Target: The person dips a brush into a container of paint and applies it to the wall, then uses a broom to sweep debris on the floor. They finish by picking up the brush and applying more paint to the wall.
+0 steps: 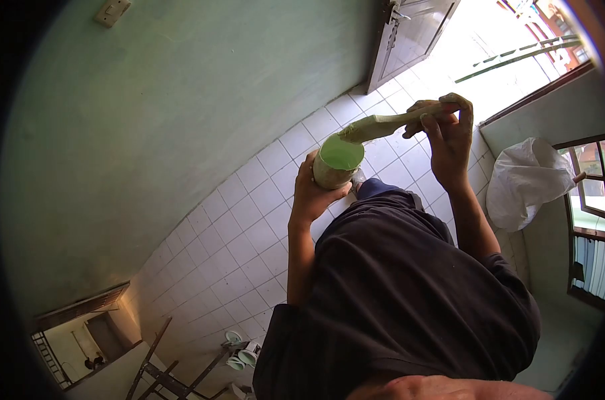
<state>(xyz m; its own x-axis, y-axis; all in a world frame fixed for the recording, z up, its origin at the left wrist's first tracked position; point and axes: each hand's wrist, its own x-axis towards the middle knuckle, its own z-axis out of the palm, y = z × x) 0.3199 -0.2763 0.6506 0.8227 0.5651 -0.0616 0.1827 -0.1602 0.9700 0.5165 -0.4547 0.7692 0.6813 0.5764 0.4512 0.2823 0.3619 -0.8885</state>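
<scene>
My left hand [307, 199] is wrapped around a small paint can [332, 175], holding it up in front of my body. Light green paint [343, 153] shows inside its open top. In my right hand [447, 133] is the handle of a paintbrush [381, 126], its fingers closed around the far end. The brush's bristles lie at the can's rim, on its upper right side; whether they touch the rim I cannot tell. Both the can and the brush look smeared with paint.
A pale green wall [182, 100] with a light switch [112, 11] rises on the left. White tiles [249, 207] cover the floor. An open door [412, 40] stands ahead. A white sack [526, 183] hangs by the window at right. A dark metal frame [176, 383] stands lower left.
</scene>
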